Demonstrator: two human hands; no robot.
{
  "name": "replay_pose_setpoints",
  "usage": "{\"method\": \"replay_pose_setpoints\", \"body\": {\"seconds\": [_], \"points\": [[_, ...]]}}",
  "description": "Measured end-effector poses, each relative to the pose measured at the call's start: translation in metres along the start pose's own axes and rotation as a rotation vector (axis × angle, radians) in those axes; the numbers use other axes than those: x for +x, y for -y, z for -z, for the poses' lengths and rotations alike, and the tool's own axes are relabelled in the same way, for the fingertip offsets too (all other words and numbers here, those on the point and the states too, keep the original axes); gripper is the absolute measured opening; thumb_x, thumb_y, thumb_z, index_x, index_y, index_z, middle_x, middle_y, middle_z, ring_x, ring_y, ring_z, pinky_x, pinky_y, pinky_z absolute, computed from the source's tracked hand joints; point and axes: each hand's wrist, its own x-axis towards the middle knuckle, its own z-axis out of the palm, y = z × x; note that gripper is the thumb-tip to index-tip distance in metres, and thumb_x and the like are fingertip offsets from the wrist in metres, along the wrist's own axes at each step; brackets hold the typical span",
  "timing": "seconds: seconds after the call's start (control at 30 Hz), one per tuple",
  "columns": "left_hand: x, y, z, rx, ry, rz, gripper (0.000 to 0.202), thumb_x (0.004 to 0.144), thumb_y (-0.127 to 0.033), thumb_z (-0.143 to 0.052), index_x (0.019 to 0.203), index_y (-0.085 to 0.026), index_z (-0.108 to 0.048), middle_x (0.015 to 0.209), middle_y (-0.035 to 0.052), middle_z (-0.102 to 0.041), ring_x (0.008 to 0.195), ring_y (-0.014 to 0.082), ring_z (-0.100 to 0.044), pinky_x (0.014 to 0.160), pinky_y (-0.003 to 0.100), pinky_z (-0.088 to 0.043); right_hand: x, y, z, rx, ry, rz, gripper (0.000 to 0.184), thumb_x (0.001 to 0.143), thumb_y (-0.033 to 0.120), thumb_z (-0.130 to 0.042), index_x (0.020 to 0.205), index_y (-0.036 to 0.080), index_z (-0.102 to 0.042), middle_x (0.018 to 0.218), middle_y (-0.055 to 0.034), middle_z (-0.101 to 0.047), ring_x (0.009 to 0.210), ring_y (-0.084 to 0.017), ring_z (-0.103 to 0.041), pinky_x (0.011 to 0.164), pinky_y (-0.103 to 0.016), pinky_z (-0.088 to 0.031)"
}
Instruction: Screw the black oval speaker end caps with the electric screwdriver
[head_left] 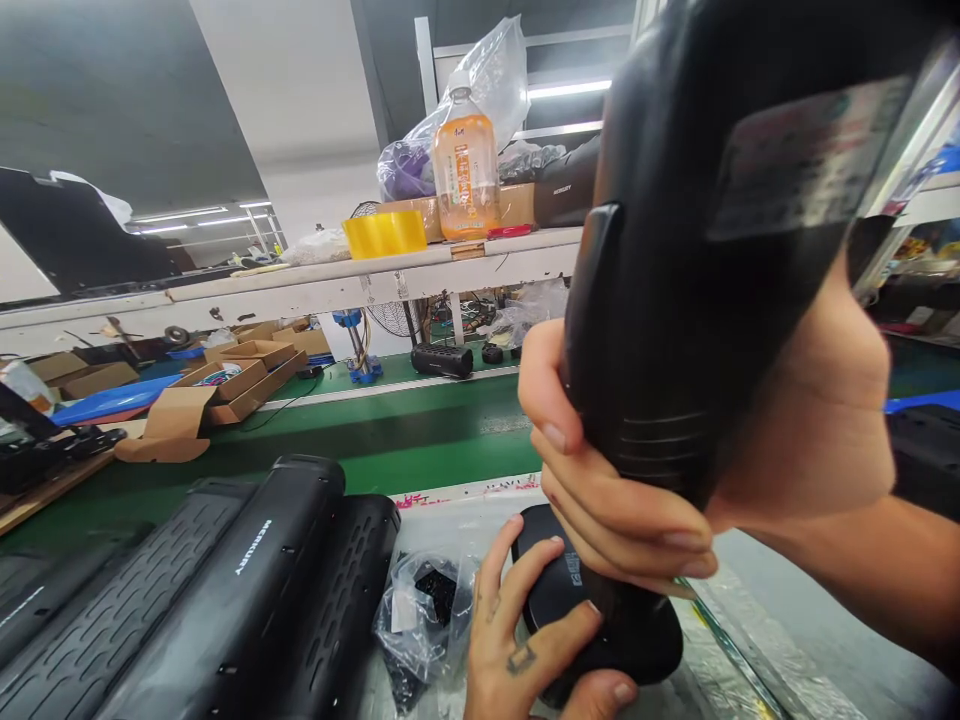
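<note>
Black plastic speaker housing (660,300) held upright close to the head camera: fingers (622,510) of the right hand (795,400) were closed around its ribbed lower body. Fingers (491,590) of the left hand (510,650) were spread over a round black end piece (559,580) bearing a small label, with the thumb (600,692) beneath it. Just beside lay a clear plastic bag (420,610) of small black parts, then black speakers (225,590) on the bench. Beyond were a green conveyor belt (390,440), cardboard trays (240,380) and a shelf (300,285) carrying an orange-labelled bottle (466,165).
</note>
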Motion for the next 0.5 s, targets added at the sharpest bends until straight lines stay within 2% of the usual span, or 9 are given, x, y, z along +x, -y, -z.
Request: {"method": "replay_pose_setpoints", "body": {"seconds": [0.13,0.2,0.27,0.33,0.4,0.5], "points": [[0.006,-0.005,-0.002,0.039,-0.075,-0.055,0.024,0.096,-0.037,-0.068,0.116,-0.024,-0.069,0.144,0.0083,-0.058,0.147,0.0302,-0.042,0.114,0.047,-0.05,0.01,-0.003,-0.004,0.08,-0.021,-0.041,0.101,0.072,0.1,0.014,0.08,0.016,-0.041,0.047,0.0041,-0.04,0.036,-0.005,-0.039,0.047,-0.012,-0.039],[0.011,-0.007,-0.002,0.052,-0.097,-0.114,0.024,0.098,-0.036,-0.065,0.116,-0.022,-0.069,0.138,0.0073,-0.064,0.14,0.0248,-0.052,0.118,0.045,-0.045,0.015,-0.006,-0.007,0.103,-0.053,-0.112,0.098,0.072,0.103,0.005,0.078,0.015,-0.04,0.046,0.005,-0.041,0.035,-0.004,-0.038,0.049,-0.012,-0.043],[0.015,-0.009,-0.001,0.048,-0.098,-0.118,0.023,0.1,-0.034,-0.061,0.117,-0.021,-0.068,0.133,0.0077,-0.068,0.131,0.0216,-0.06,0.119,0.044,-0.044,0.016,-0.01,-0.011,0.081,-0.129,-0.164,0.095,0.078,0.103,-0.006,0.077,0.015,-0.042,0.048,0.0034,-0.043,0.036,-0.005,-0.04,0.048,-0.015,-0.048],[0.017,-0.01,0.0,0.038,-0.109,-0.116,0.022,0.101,-0.032,-0.059,0.118,-0.021,-0.067,0.131,0.0083,-0.069,0.128,0.0217,-0.063,0.117,0.044,-0.045,0.009,-0.016,-0.015,0.008,-0.228,-0.179,0.09,0.087,0.097,-0.014,0.079,0.013,-0.045,0.053,0.0003,-0.048,0.041,-0.008,-0.046,0.051,-0.02,-0.053],[0.014,-0.01,0.001,0.037,-0.053,-0.117,0.023,0.102,-0.03,-0.058,0.121,-0.02,-0.066,0.13,0.0096,-0.07,0.128,0.0236,-0.063,0.118,0.048,-0.043,-0.003,-0.018,-0.015,-0.082,-0.307,-0.168,0.083,0.095,0.088,-0.019,0.081,0.012,-0.049,0.06,-0.0024,-0.052,0.051,-0.01,-0.054,0.057,-0.021,-0.057],[0.007,-0.008,0.0,0.029,0.007,-0.104,0.028,0.1,-0.028,-0.061,0.126,-0.019,-0.064,0.135,0.0147,-0.066,0.138,0.0304,-0.054,0.118,0.056,-0.042,-0.019,-0.013,-0.009,-0.195,-0.323,-0.123,0.077,0.099,0.081,-0.026,0.084,0.01,-0.053,0.068,-0.0047,-0.056,0.061,-0.012,-0.059,0.062,-0.022,-0.058]]}}
